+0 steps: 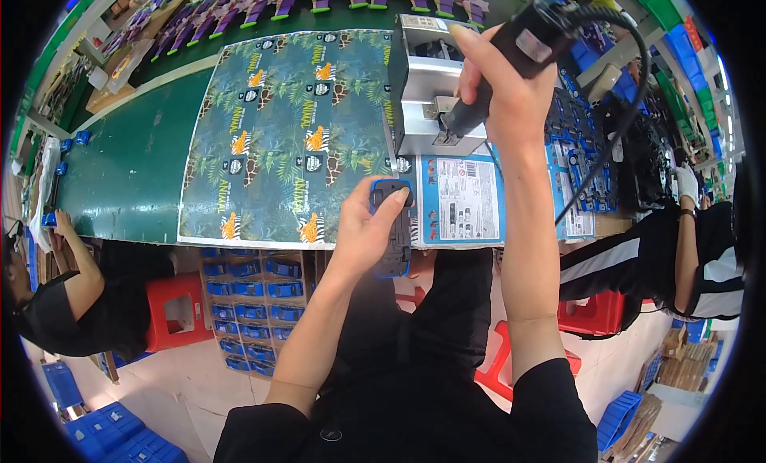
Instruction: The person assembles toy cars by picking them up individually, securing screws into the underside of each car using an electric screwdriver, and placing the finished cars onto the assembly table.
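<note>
Right now I have my left hand (369, 227) wrapped around a small black part with a blue rim (392, 227), thumb pressed on top, holding it at the near edge of the bench just beside the printed blue-and-white card (463, 198). My right hand (511, 80) is closed on a black corded power screwdriver (511, 52), its tip down against the grey metal fixture (431, 88). I judge this the fastening step; next calls for bringing tip and part squarely together.
</note>
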`<state>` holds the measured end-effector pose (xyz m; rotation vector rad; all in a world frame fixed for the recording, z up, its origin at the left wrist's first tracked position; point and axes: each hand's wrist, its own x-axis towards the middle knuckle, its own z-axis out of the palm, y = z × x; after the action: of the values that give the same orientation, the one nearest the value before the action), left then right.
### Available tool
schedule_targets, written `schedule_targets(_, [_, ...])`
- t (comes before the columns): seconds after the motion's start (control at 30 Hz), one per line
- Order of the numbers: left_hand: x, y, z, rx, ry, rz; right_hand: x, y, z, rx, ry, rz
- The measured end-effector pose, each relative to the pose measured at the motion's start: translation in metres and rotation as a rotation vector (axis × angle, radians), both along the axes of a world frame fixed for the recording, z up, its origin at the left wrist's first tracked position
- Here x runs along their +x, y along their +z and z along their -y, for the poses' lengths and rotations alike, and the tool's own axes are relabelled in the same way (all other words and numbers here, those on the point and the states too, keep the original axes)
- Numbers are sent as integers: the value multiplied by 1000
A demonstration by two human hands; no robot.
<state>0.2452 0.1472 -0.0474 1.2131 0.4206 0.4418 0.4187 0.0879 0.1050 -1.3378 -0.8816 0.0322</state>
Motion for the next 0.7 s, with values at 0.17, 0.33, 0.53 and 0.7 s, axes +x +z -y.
schedule_targets(0.17, [4, -8, 2, 106, 19, 6, -27, -2, 32, 202, 219, -320])
schedule_targets(0.33, [0, 0, 1, 25, 26, 1, -64, -14, 32, 345, 393, -265])
schedule_targets(0.53, [1, 5, 0, 100, 35, -8, -70, -27, 31, 306, 356, -173])
schedule_targets(0.7, [-1, 9, -1, 58, 9, -24, -73, -27, 32, 285, 350, -139])
